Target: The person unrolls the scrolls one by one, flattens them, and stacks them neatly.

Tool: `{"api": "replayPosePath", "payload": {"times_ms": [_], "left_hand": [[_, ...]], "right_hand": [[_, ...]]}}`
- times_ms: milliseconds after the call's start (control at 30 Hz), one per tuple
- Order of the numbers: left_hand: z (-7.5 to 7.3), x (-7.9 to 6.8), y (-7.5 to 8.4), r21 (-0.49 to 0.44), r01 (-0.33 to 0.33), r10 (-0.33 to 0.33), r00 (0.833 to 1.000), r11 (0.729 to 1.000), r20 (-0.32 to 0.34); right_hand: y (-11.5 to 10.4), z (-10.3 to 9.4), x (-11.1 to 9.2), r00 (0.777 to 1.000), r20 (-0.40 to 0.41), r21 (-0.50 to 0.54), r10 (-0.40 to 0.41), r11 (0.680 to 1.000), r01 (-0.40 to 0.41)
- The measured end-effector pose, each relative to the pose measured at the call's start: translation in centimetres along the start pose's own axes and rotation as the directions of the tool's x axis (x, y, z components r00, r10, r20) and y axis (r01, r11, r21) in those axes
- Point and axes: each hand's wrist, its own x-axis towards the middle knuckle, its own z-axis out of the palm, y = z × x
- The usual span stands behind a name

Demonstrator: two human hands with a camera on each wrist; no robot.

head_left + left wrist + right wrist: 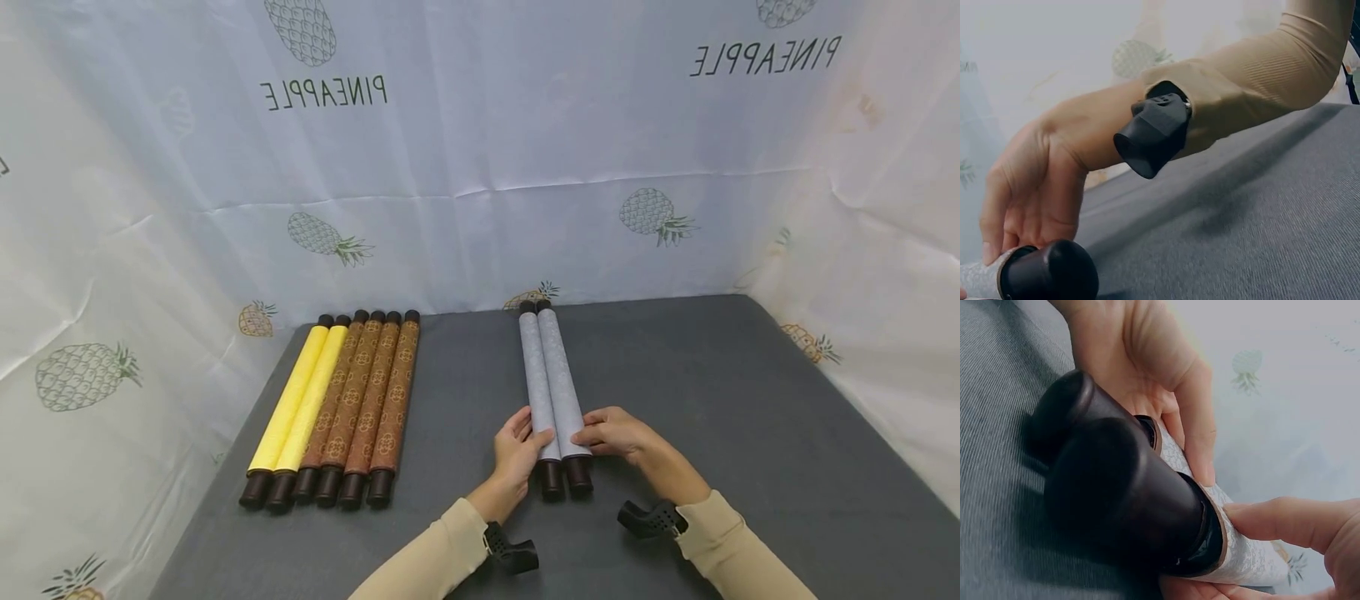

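Note:
Two light grey scrolls, a left one point(538, 383) and a right one point(560, 379), lie side by side with dark knobs at both ends. My left hand point(516, 454) holds the near end of the left scroll, thumb on top and fingers along its outer side. On the opposite side, my right hand point(615, 433) grips the near end of the right scroll between thumb and fingers. In the right wrist view, a dark knob point(1129, 500) fills the foreground. The left wrist view shows a knob point(1050, 272) below my left hand.
To the left, two yellow scrolls point(300, 400) lie beside several brown patterned scrolls point(375, 392) in a row. All rest on a dark grey cloth-covered table point(712, 400). A white pineapple-print curtain point(480, 150) stands behind it and at both sides.

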Motion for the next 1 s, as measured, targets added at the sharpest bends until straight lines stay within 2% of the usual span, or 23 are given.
{"api": "replayPosePath", "payload": {"times_ms": [100,300,433,567,800,1000], "left_hand": [[0.6,-0.1,0.1,0.003,0.004,-0.004,1.0,1.0,-0.007],[1.5,-0.5,0.2,0.022,0.008,-0.007,1.0,1.0,-0.03],[1.5,-0.7,0.1,0.034,0.012,-0.011,1.0,0.999,-0.027],[1.5,-0.7,0.0,0.059,-0.015,0.015,1.0,0.998,-0.006],[1.6,-1.0,-0.2,0.127,-0.092,0.091,0.996,0.988,0.013],[1.9,-1.2,-0.1,0.183,-0.097,0.1,0.995,0.978,-0.007]], "right_hand": [[-0.4,-0.2,-0.5,0.999,-0.022,-0.031,0.024,0.999,-0.024],[-0.1,-0.9,-1.1,1.0,0.001,-0.041,0.022,0.999,-0.022],[0.1,-1.0,-1.4,1.0,0.015,-0.036,0.01,0.999,-0.01],[0.0,-1.0,-1.8,1.0,0.002,-0.045,-0.003,0.999,0.003],[-0.1,-0.1,-2.5,0.993,-0.106,-0.12,-0.051,0.992,0.038],[-0.2,0.9,-2.6,0.971,-0.228,-0.19,-0.069,0.981,0.025]]}}
